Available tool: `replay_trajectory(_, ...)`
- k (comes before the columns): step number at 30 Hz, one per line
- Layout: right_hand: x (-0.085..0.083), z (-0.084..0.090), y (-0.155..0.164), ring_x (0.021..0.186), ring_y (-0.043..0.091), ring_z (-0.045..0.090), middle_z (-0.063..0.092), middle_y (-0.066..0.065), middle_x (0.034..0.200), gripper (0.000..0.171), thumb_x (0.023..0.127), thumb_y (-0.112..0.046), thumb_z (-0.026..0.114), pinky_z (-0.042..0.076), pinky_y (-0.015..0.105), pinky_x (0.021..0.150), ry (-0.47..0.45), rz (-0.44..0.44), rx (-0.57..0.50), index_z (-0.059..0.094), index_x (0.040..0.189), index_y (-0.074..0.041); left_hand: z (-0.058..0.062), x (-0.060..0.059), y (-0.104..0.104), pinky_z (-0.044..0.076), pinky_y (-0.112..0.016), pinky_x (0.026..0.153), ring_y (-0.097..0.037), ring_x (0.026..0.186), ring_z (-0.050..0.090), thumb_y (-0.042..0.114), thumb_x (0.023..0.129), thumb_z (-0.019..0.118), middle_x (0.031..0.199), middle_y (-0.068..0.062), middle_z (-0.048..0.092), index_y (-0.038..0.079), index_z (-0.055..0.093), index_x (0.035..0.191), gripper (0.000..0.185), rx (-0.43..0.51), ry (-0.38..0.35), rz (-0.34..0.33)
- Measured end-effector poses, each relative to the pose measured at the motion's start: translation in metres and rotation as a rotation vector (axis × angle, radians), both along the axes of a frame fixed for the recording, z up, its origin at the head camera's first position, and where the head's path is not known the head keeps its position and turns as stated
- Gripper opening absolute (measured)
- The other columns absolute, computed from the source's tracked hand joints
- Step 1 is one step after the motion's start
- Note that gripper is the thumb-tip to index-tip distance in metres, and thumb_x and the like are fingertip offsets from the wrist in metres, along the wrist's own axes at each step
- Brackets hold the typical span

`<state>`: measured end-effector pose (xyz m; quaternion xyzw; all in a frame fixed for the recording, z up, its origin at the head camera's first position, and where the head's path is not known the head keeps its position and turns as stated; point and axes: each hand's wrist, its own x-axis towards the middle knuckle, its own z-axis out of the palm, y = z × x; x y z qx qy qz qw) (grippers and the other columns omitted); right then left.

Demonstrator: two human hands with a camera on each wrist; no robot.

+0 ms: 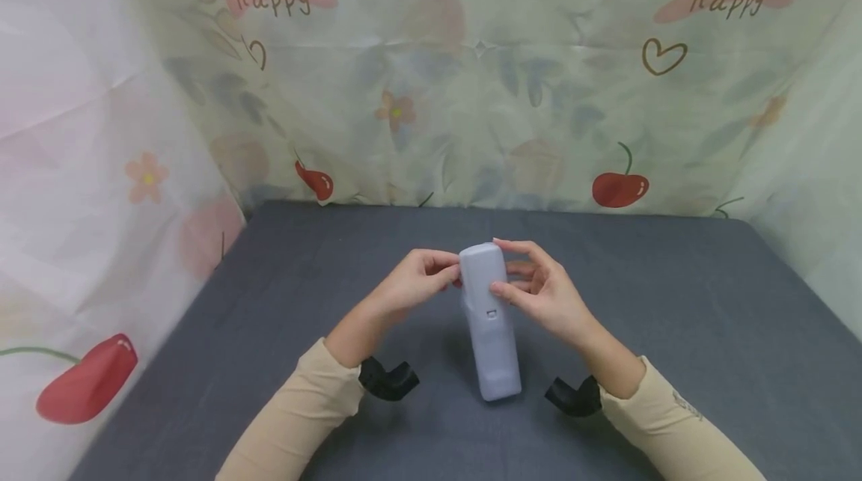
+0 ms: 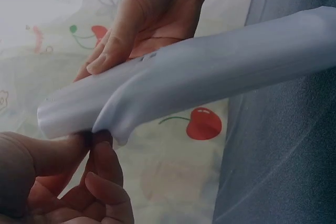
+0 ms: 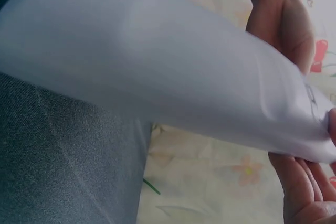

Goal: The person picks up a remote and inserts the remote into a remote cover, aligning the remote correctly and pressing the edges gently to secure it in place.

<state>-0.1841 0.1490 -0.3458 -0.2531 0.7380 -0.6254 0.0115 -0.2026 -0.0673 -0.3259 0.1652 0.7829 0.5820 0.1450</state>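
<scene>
A pale lavender-white, long plastic device (image 1: 494, 346) stands nearly upright above the dark table, its lower end towards the person. A small slot-like mark shows on its face, and a raised lip bulges along one side in the left wrist view. My right hand (image 1: 548, 290) holds its upper end, thumb on the face and fingers along the far side. With thumb and forefinger, my left hand (image 1: 427, 275) pinches the device's left edge near the top. In the left wrist view, those left fingertips (image 2: 102, 140) meet beside the lip; a dark spot there is too unclear to identify.
A dark grey cloth (image 1: 269, 331) covers the table. Behind it hangs a patterned curtain (image 1: 431, 92) with cherries, hearts and flowers, and similar fabric closes both sides. Black wrist mounts (image 1: 388, 380) sit at both sleeve cuffs.
</scene>
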Motion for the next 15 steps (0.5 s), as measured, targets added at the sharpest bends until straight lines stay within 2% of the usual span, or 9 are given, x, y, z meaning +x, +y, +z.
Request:
replay_trajectory(3,0.0005,0.0003,0.0010,0.099,0.002,0.064,0.057,-0.005,0.120,0.055,0.085,-0.006,0.066,0.055,0.027,0.078,0.007,0.016,0.009,0.042,0.135,-0.006,0.0002,-0.0016,-0.0023,0.044,-0.025,0.078,-0.018,0.089,0.056,0.012,0.095,0.052,0.096,-0.007,0.065,0.001,0.064,0.115,0.026,-0.003,-0.017,-0.033)
replay_trajectory(9,0.0003,0.0023,0.0010,0.099,0.002,0.063,0.051,0.019,0.128,0.053,0.086,-0.006,0.065,0.055,0.027,0.079,0.015,0.029,0.045,0.042,0.134,-0.004,-0.0006,-0.0056,-0.0044,0.047,-0.031,0.084,-0.011,0.082,0.054,0.011,0.093,0.056,0.088,0.001,0.063,-0.001,0.066,0.109,0.023,-0.004,-0.016,-0.057)
replay_trajectory(12,0.0000,0.0026,0.0014,0.099,0.003,0.064,0.053,0.011,0.127,0.052,0.086,-0.006,0.065,0.055,0.027,0.079,0.009,0.039,0.045,0.042,0.133,-0.004,-0.0005,-0.0057,-0.0039,0.048,-0.036,0.088,-0.011,0.081,0.054,0.011,0.092,0.057,0.088,-0.003,0.064,-0.003,0.067,0.106,0.021,-0.004,-0.004,-0.061)
replay_trajectory(15,-0.0009,0.0023,0.0017,0.098,0.003,0.064,0.055,0.002,0.124,0.052,0.086,-0.006,0.065,0.055,0.028,0.078,0.017,0.043,0.040,0.042,0.132,-0.005,-0.0009,-0.0043,-0.0022,0.048,-0.034,0.084,-0.011,0.079,0.054,0.011,0.093,0.056,0.083,-0.003,0.063,-0.004,0.066,0.103,0.021,0.000,0.028,-0.044)
